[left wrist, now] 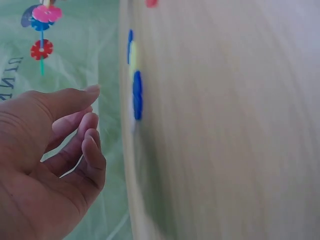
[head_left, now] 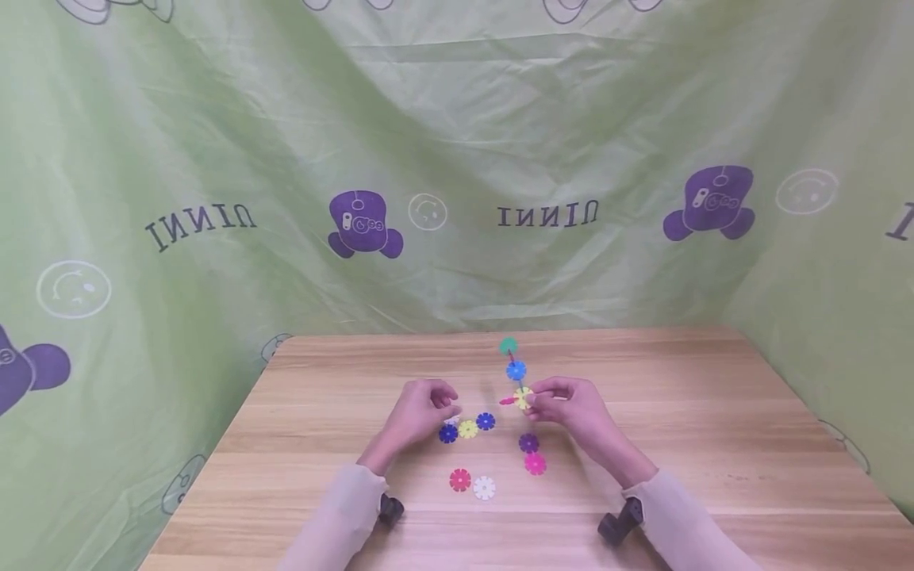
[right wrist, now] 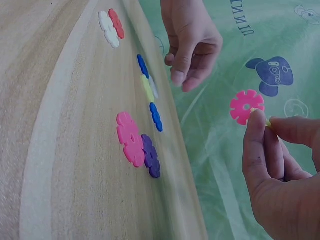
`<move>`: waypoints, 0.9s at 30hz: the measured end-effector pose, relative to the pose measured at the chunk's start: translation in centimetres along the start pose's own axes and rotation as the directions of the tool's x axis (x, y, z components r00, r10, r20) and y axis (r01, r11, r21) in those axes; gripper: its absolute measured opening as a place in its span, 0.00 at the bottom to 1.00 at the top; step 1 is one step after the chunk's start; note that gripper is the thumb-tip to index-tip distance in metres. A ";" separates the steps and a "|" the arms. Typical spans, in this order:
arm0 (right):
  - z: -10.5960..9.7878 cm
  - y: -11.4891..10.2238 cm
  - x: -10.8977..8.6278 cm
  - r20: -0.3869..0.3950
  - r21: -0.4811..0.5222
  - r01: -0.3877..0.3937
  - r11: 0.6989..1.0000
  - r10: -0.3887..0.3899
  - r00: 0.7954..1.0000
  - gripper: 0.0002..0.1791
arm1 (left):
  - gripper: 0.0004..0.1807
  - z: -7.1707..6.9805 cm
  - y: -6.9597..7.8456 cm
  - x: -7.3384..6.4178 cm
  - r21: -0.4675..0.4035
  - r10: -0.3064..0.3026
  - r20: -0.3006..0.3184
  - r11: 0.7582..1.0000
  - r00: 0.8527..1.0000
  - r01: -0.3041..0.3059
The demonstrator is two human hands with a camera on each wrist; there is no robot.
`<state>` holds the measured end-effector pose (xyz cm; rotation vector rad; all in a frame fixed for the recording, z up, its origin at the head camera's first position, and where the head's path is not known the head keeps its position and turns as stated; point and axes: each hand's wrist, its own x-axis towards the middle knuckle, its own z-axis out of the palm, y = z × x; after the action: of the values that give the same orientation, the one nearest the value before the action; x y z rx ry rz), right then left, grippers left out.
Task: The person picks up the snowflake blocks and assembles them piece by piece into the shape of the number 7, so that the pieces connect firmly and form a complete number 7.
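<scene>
My right hand (head_left: 571,404) pinches a yellow notched interlocking disc (head_left: 523,398) between thumb and fingers, above the table. That disc belongs to a chain with a blue disc (head_left: 516,370), a green disc (head_left: 508,346) at its far end, and others seen edge-on. A pink disc (right wrist: 247,107) stands out from the pinched one. My left hand (left wrist: 55,145) hovers over the table with loosely curved fingers and nothing between them. Close to it in the head view lie a dark blue disc (head_left: 447,434), a yellow disc (head_left: 467,429) and another dark blue disc (head_left: 485,421).
Below the right hand, a purple disc (head_left: 528,443) and a pink disc (head_left: 535,464) lie on the wooden table (head_left: 321,444). Nearer the front are a red disc (head_left: 460,480) and a white disc (head_left: 484,488). A green printed cloth (head_left: 457,277) hangs behind and beside the table.
</scene>
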<state>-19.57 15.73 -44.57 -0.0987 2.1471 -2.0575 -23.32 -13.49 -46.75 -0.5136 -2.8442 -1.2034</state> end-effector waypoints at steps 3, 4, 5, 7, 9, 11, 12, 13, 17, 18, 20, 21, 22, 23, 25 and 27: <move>0.0 0.0 0.0 0.003 0.000 0.005 1.000 -0.005 1.000 0.17 | 0.11 -0.2 -0.7 0.2 0.019 0.000 0.021 1.000 1.000 0.000; 0.0 0.0 0.0 0.004 0.000 0.006 1.000 -0.006 1.000 0.17 | 0.11 -0.2 -0.9 0.2 0.032 -0.005 0.029 0.999 1.000 0.004; -0.1 0.1 0.0 0.004 -0.001 0.006 1.000 -0.005 1.000 0.17 | 0.11 -0.3 -1.0 0.2 0.049 -0.002 0.040 0.999 0.999 0.000; -0.1 0.1 0.0 0.001 0.009 0.005 1.000 -0.005 1.000 0.17 | 0.11 -0.4 -1.1 0.2 0.090 0.004 0.058 0.996 0.998 -0.009; -0.1 0.1 0.0 0.001 0.009 0.003 1.000 -0.003 1.000 0.17 | 0.11 -0.6 -1.1 0.1 0.131 -0.004 0.073 0.991 0.997 -0.006; -0.1 0.1 0.0 -0.001 0.012 0.003 1.000 -0.003 1.000 0.17 | 0.11 -0.7 -1.2 0.1 0.158 0.003 0.083 0.987 0.997 -0.016; -0.1 0.1 0.0 -0.001 0.014 0.004 1.000 -0.004 1.000 0.17 | 0.11 -0.7 -1.3 0.1 0.165 0.002 0.085 0.986 0.996 -0.016; -0.1 0.1 0.0 -0.002 0.014 0.003 1.000 -0.003 1.000 0.17 | 0.11 -0.7 -1.4 0.1 0.168 0.000 0.088 0.986 0.996 -0.015; -0.2 0.2 0.0 -0.005 0.019 -0.002 1.000 0.002 1.000 0.17 | 0.13 -0.7 -1.7 0.2 0.164 0.002 0.101 0.986 0.995 -0.018; -0.3 0.2 0.0 -0.006 0.019 -0.003 1.000 0.003 1.000 0.17 | 0.13 -0.6 -1.7 0.2 0.162 0.000 0.103 0.987 0.995 -0.017; -0.3 0.2 0.0 -0.006 0.021 -0.003 1.000 0.003 1.000 0.17 | 0.13 -0.6 -1.8 0.2 0.152 0.002 0.111 0.988 0.994 -0.018; -0.3 0.2 0.0 -0.006 0.021 -0.002 1.000 0.003 1.000 0.17 | 0.13 -0.6 -1.8 0.3 0.147 0.000 0.113 0.989 0.994 -0.016; -0.3 0.1 0.0 -0.006 0.022 -0.002 1.000 0.002 1.000 0.18 | 0.13 -0.7 -1.8 0.3 0.142 0.002 0.115 0.990 0.993 -0.019; -0.3 0.1 0.0 -0.004 0.022 -0.001 1.000 0.001 1.000 0.18 | 0.12 -0.7 -1.8 0.3 0.137 -0.001 0.116 0.990 0.993 -0.015; -0.3 -0.1 0.0 -0.001 0.023 0.001 1.000 -0.001 1.000 0.18 | 0.12 -0.7 -1.7 0.4 0.130 -0.002 0.120 0.991 0.993 -0.014; -0.4 -0.2 0.0 0.000 0.024 0.000 1.000 0.000 1.000 0.18 | 0.12 -0.8 -1.6 0.5 0.130 -0.007 0.122 0.991 0.992 -0.009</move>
<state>-19.61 16.08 -44.39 -0.0964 2.1222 -2.0822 -24.32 -14.94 -47.28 -0.6028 -2.9978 -1.0104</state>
